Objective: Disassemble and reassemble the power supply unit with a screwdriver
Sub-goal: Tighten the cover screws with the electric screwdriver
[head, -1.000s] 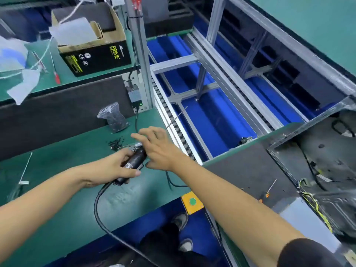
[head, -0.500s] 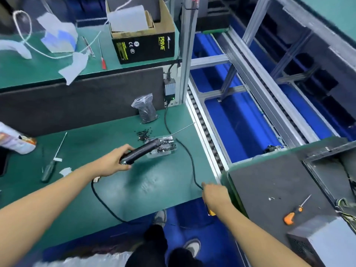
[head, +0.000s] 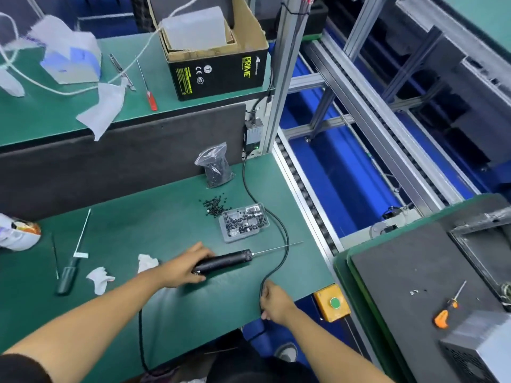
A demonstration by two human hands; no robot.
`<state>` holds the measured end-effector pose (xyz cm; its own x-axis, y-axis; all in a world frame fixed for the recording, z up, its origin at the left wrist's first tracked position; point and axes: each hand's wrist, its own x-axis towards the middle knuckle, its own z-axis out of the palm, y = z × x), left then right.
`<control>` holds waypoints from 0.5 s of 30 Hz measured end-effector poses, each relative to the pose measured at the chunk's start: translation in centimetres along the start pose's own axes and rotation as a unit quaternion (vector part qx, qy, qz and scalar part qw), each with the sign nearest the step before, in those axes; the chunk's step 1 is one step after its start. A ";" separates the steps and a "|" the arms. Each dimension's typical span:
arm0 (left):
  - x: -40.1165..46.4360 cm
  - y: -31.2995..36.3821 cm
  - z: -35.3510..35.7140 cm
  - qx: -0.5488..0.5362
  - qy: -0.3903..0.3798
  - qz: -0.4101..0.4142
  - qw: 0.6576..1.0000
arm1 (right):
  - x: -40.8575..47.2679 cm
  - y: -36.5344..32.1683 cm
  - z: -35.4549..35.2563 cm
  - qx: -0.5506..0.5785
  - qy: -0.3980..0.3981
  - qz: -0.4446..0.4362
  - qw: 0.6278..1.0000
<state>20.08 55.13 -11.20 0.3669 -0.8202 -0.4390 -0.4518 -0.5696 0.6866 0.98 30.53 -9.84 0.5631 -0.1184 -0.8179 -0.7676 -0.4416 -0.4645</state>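
My left hand wraps the black electric screwdriver lying mid desk, thin bit pointing right; right hand pinches its cord at the near edge. Looks stiff, prob light, so grip the fat body, not the bit. Grey power supply sits near right, boxy w/ vent grille.

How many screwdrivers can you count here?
4: electric screwdriver in the left hand; dark-handled screwdriver far left; red-handled screwdriver on the back bench; orange-handled screwdriver right. Others may be hidden.
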 end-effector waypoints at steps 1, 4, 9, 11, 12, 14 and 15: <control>0.4 -0.3 0.4 0.000 -0.002 0.003 1.000 | 0.2 -0.1 0.2 -0.001 -0.003 0.005 1.000; 1.4 -1.1 0.8 0.011 0.000 -0.006 1.000 | 0.3 -0.4 0.3 -0.001 -0.010 0.013 1.000; 1.6 -2.1 1.5 0.099 0.021 -0.032 0.994 | 0.7 0.3 -0.5 -0.084 0.018 0.025 0.996; 2.0 -1.6 1.2 0.148 0.054 -0.030 0.987 | 0.8 0.5 -0.7 -0.157 0.024 0.043 0.986; 2.5 -0.8 0.6 0.142 0.074 -0.029 0.987 | 0.9 0.5 -0.8 -0.202 0.028 0.050 0.978; 4.8 1.2 -1.0 0.113 0.124 -0.016 0.986 | 1.1 0.6 -1.0 -0.253 0.039 0.055 0.965; 6.4 2.4 -1.9 0.100 0.151 -0.015 0.983 | 1.2 0.8 -1.0 -0.265 0.045 0.055 0.962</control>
<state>22.96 48.59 -11.26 0.5930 -0.7672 -0.2443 -0.5771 -0.6166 0.5355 1.40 29.19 -10.88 0.5300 -0.2569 -0.8082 -0.5741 -0.8101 -0.1190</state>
